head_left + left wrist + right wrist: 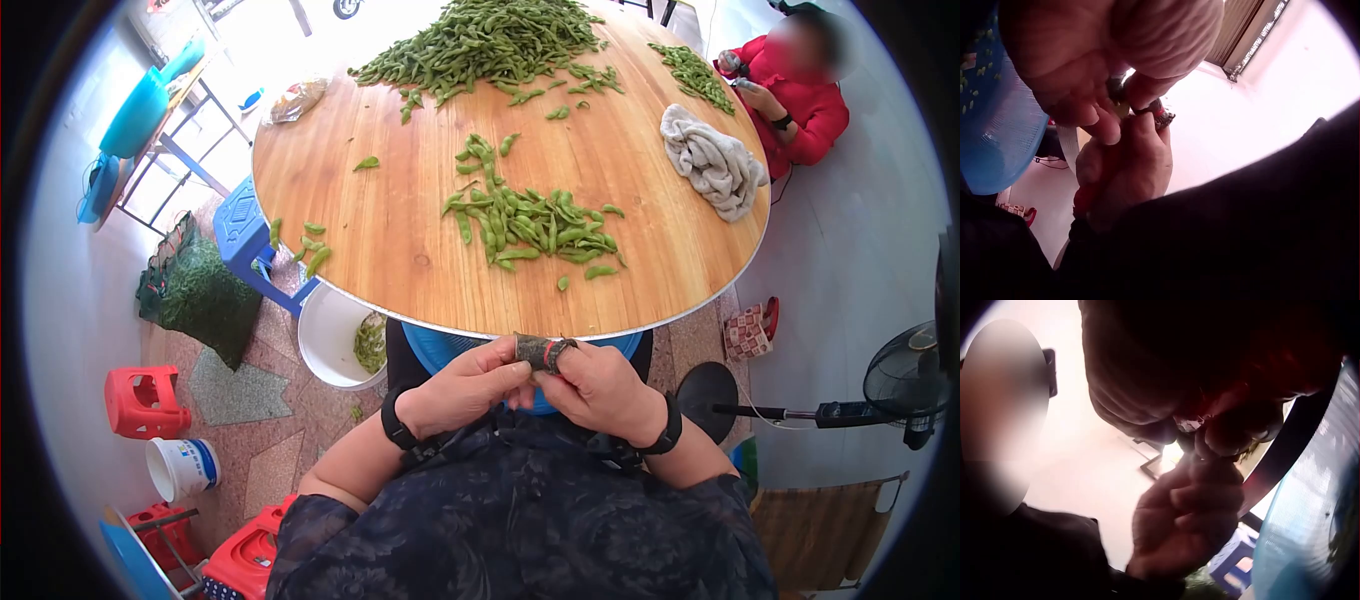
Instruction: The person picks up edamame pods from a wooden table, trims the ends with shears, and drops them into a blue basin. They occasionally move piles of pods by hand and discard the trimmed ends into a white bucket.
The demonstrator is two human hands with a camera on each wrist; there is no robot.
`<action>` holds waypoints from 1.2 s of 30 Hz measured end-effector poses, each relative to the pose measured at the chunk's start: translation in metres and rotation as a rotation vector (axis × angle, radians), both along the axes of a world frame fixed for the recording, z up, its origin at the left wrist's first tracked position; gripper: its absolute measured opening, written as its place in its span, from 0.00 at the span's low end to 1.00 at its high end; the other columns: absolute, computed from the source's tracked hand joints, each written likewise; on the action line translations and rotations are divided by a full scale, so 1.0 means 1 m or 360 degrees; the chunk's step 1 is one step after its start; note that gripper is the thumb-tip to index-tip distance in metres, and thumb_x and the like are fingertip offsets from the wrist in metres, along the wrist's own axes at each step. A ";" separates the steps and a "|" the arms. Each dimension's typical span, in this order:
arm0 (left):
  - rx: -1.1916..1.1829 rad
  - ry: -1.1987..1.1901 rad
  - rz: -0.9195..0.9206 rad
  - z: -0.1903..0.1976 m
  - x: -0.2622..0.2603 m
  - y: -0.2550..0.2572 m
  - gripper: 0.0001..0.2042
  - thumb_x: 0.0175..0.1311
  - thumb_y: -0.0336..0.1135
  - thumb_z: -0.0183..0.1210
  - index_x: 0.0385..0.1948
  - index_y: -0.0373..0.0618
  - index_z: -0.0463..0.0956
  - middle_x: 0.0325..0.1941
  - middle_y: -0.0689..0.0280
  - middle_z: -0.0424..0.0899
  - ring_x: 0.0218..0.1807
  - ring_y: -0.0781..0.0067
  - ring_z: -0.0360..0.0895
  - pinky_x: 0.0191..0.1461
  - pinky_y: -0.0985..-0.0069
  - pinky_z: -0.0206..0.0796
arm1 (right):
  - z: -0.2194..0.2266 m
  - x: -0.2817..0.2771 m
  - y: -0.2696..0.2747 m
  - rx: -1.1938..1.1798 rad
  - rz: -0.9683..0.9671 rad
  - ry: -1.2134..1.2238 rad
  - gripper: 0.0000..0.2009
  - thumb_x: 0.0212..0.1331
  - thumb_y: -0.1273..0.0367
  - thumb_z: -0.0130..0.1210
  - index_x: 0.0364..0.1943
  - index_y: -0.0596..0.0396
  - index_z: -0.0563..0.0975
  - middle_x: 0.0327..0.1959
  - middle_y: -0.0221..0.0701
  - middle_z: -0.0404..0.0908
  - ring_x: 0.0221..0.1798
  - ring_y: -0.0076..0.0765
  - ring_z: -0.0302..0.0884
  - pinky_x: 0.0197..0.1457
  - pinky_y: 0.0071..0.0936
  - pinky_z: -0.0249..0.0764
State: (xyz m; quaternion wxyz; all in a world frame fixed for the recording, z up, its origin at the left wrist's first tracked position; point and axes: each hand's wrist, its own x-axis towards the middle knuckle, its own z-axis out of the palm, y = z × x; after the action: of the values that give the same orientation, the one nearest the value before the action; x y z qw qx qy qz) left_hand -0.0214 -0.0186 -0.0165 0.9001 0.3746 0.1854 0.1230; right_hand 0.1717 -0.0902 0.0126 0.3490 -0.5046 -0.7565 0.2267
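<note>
Left hand: the left hand (465, 385) pinches the near end of a dark pod (535, 350), fingers curled round it
Right hand: the right hand (595, 385) grips the same pod, a taped finger (560, 350) against it
Pod: held between both hands just below the round table's edge (450, 325), above the blue basin (425, 345)
Table: a heap of green pods (535, 230) lies near, a towel (715, 160) to the right

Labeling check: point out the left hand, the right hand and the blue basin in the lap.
left hand (462, 388): head view, on the back of the hand.
right hand (598, 388): head view, on the back of the hand.
blue basin (430, 345): head view, on its rim showing under the table edge.
</note>
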 end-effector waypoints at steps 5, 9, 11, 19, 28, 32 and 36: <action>0.0120 0.0130 0.0083 -0.020 -0.002 0.001 0.09 0.73 0.35 0.46 0.47 0.43 0.70 0.33 0.72 0.74 0.35 0.84 0.69 0.40 0.84 0.61 | 0.002 0.007 -0.005 -0.0496 -0.0039 0.0709 0.06 0.60 0.73 0.47 0.31 0.61 0.73 0.23 0.39 0.76 0.21 0.34 0.76 0.25 0.28 0.71; 0.0279 0.0155 0.0202 -0.012 -0.002 0.000 0.08 0.73 0.36 0.45 0.44 0.44 0.71 0.32 0.73 0.73 0.33 0.84 0.67 0.39 0.84 0.60 | 0.012 0.006 -0.003 -0.0759 -0.0223 0.0695 0.08 0.67 0.70 0.42 0.41 0.62 0.69 0.20 0.30 0.76 0.20 0.26 0.74 0.25 0.23 0.70; 0.0603 0.0136 0.0228 -0.012 0.000 -0.002 0.08 0.74 0.36 0.45 0.41 0.44 0.71 0.30 0.74 0.71 0.32 0.86 0.65 0.38 0.85 0.59 | 0.000 0.008 -0.002 -0.0814 -0.0146 0.0655 0.10 0.67 0.69 0.43 0.45 0.61 0.66 0.20 0.28 0.75 0.20 0.22 0.73 0.24 0.21 0.69; 0.1095 0.0330 0.0154 -0.008 0.005 -0.010 0.09 0.73 0.34 0.45 0.35 0.40 0.70 0.28 0.68 0.69 0.32 0.77 0.65 0.37 0.76 0.62 | -0.002 0.010 -0.001 -0.1126 0.0072 0.1096 0.07 0.67 0.68 0.43 0.43 0.56 0.67 0.20 0.25 0.73 0.19 0.19 0.70 0.22 0.18 0.67; 0.1656 0.0292 0.0033 -0.012 -0.003 0.002 0.08 0.71 0.33 0.47 0.32 0.39 0.68 0.26 0.63 0.66 0.28 0.65 0.65 0.34 0.72 0.61 | 0.000 0.014 -0.002 -0.1273 0.0162 0.0986 0.07 0.63 0.70 0.41 0.42 0.58 0.65 0.20 0.25 0.71 0.22 0.19 0.70 0.25 0.19 0.67; 0.1979 0.0359 -0.0017 -0.005 -0.004 0.006 0.09 0.68 0.32 0.51 0.28 0.39 0.66 0.25 0.56 0.65 0.28 0.54 0.65 0.33 0.67 0.61 | -0.008 0.015 -0.004 -0.1252 0.0142 0.0863 0.06 0.62 0.71 0.41 0.40 0.58 0.65 0.19 0.26 0.72 0.21 0.20 0.70 0.23 0.20 0.67; 0.1890 0.0303 -0.0169 -0.009 -0.008 0.009 0.11 0.70 0.36 0.50 0.28 0.40 0.67 0.25 0.60 0.68 0.28 0.60 0.69 0.33 0.69 0.62 | 0.000 0.011 -0.002 -0.1386 0.0153 0.0836 0.05 0.62 0.71 0.40 0.39 0.57 0.65 0.19 0.27 0.72 0.18 0.21 0.69 0.21 0.21 0.66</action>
State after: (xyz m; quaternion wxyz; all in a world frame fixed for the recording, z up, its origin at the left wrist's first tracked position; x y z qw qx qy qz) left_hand -0.0292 -0.0096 -0.0252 0.5214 0.8312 0.1458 0.1265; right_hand 0.1827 -0.0924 0.0123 0.2739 -0.4939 -0.5009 0.6559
